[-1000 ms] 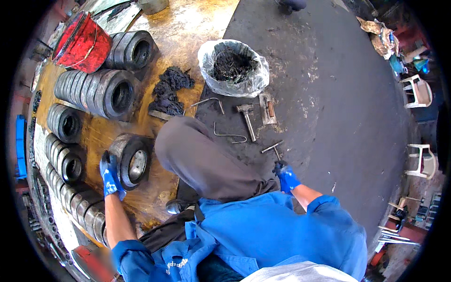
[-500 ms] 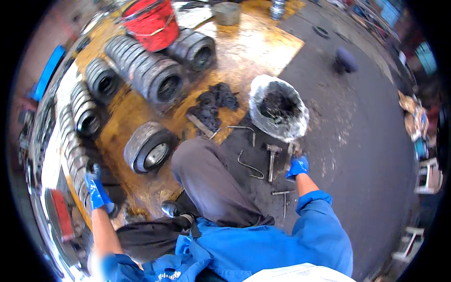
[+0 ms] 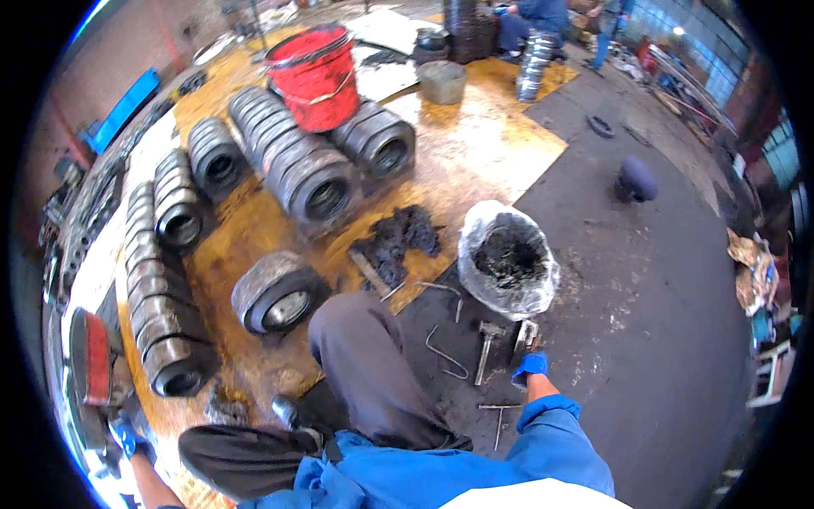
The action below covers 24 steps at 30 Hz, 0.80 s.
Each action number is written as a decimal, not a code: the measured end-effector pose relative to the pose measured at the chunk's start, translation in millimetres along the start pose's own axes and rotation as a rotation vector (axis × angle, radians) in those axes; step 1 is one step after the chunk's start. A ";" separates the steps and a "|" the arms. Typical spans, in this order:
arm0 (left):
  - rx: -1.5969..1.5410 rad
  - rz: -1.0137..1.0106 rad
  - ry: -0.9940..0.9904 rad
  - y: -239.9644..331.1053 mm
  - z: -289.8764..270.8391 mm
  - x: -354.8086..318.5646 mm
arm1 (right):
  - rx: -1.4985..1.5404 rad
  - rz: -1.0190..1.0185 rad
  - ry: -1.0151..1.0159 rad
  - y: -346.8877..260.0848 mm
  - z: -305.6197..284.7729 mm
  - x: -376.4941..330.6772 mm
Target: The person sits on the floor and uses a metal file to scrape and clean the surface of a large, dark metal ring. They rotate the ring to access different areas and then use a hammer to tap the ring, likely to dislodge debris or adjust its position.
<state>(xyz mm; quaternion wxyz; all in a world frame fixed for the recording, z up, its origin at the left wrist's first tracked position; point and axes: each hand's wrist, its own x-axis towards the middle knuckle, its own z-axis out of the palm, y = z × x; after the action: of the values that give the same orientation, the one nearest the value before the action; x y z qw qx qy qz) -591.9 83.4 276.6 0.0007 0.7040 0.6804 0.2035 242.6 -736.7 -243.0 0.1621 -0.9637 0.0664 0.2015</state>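
My left hand (image 3: 127,435), in a blue glove, reaches low at the far left with its fingers apart. It is beside a dark stand with a red panel (image 3: 97,356) and holds nothing I can see. On the right, my blue-gloved right hand (image 3: 531,366) is closed at the near end of a worn block-shaped tool (image 3: 525,336). Left of that tool lies a hammer (image 3: 487,349), with a bent metal rod (image 3: 443,352) and a T-handled tool (image 3: 499,414) around it. Just beyond stands a plastic-lined tub (image 3: 471,271) of dark greasy matter.
Rows of dark ribbed rollers (image 3: 174,327) line the left. A single wheel-like roller (image 3: 278,293) lies before my knee. Further off are a red bucket (image 3: 312,81), black scraps (image 3: 398,242), a metal can (image 3: 442,83) and a dark round stool (image 3: 637,180). People (image 3: 538,17) are in the background.
My left hand has moved left and down, away from the row of rollers to the red-panelled stand. My right hand stays by the same tool. The view has tilted up, showing people behind.
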 end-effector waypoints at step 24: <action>-0.457 0.621 -0.362 443.6 248.6 -132.5 | 0.726 -0.376 0.206 -193.9 -393.8 -123.6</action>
<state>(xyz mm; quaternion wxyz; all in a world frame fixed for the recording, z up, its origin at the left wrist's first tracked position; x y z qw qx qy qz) -94.4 -7.8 134.0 0.2147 0.8816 0.3625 0.2128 312.0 -680.6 204.2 0.5176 -0.8545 -0.0282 0.0343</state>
